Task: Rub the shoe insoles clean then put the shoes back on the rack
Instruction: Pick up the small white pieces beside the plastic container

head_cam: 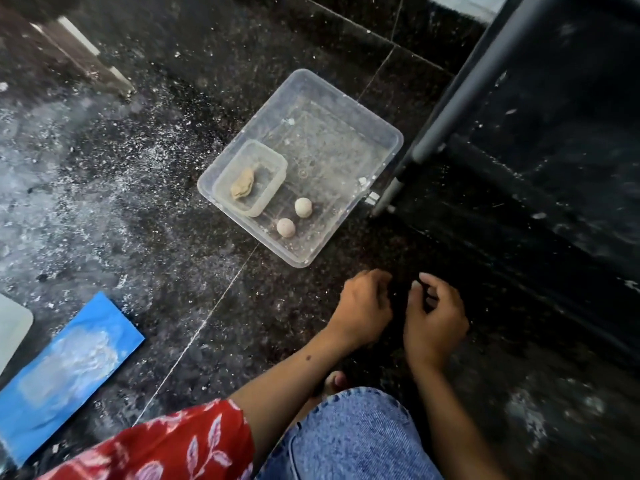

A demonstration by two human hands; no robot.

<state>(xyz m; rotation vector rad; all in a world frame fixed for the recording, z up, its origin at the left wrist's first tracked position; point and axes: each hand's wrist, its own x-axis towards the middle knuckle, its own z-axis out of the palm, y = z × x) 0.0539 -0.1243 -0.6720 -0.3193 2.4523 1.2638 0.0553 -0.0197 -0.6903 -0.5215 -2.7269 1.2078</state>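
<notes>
Nearest me, my knee in denim [346, 434] sat low over the dark floor [242, 323]. Just beyond it both hands hovered close together: the left hand [363, 311] and right hand [434, 323] had their fingers curled inward, possibly around something dark between them, though against the black floor I could not tell. No shoe or insole showed plainly. Farther off stood a clear tub [377, 133] holding a smaller tub [273, 164], a tan lump [242, 184] and two pale balls [294, 216]. I judged the rubbing step unfinished; next I needed a shoe in view.
</notes>
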